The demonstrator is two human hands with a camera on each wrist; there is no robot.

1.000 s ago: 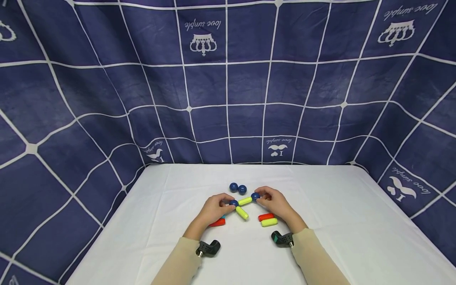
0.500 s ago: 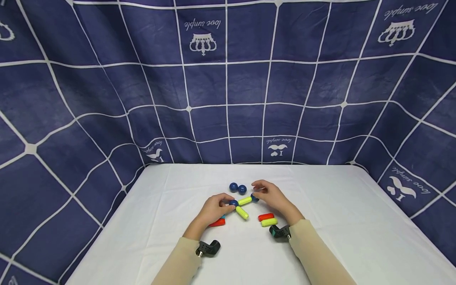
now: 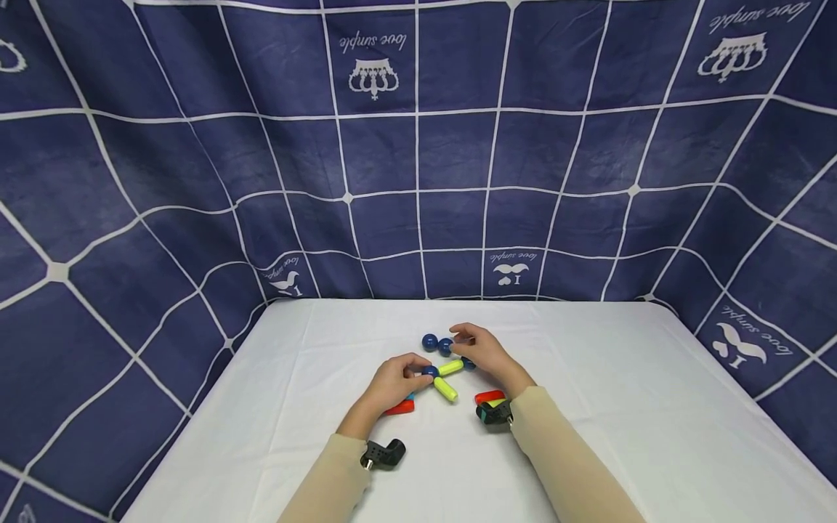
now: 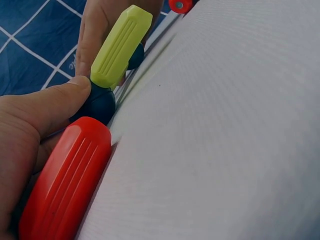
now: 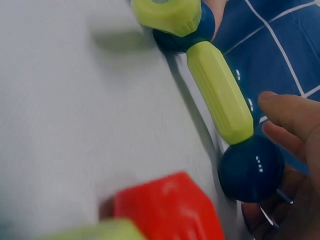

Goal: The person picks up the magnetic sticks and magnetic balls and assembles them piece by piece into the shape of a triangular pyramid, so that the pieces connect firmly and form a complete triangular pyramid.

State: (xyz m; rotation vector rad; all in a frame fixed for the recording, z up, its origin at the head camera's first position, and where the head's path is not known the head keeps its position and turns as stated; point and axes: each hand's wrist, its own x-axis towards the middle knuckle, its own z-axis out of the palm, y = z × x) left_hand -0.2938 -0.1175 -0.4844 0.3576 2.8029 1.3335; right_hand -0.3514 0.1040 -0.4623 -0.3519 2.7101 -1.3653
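My left hand (image 3: 392, 381) pinches a blue ball (image 4: 100, 103) between thumb and fingers. Two yellow-green rods join that ball: one (image 3: 447, 390) points toward the front right, the other (image 5: 220, 92) runs to a second blue ball (image 5: 251, 169). Over that second ball reaches my right hand (image 3: 484, 352), its thumb and fingers spread apart. Its fingertips are right at the nearer of two loose blue balls (image 3: 445, 346); the other loose ball (image 3: 429, 342) sits just left of it.
A red rod (image 4: 67, 180) and a partly hidden light-blue piece (image 3: 410, 397) lie beneath the left hand. Below the right wrist are another red rod (image 3: 489, 397) and a yellow-green rod (image 3: 495, 403), partly covered by the wrist camera (image 3: 493, 413). White cloth (image 3: 314, 349) covers the table.
My right hand has let go of the ball at the rod's far end and moved left and away from me to the loose balls. The left hand stays put.
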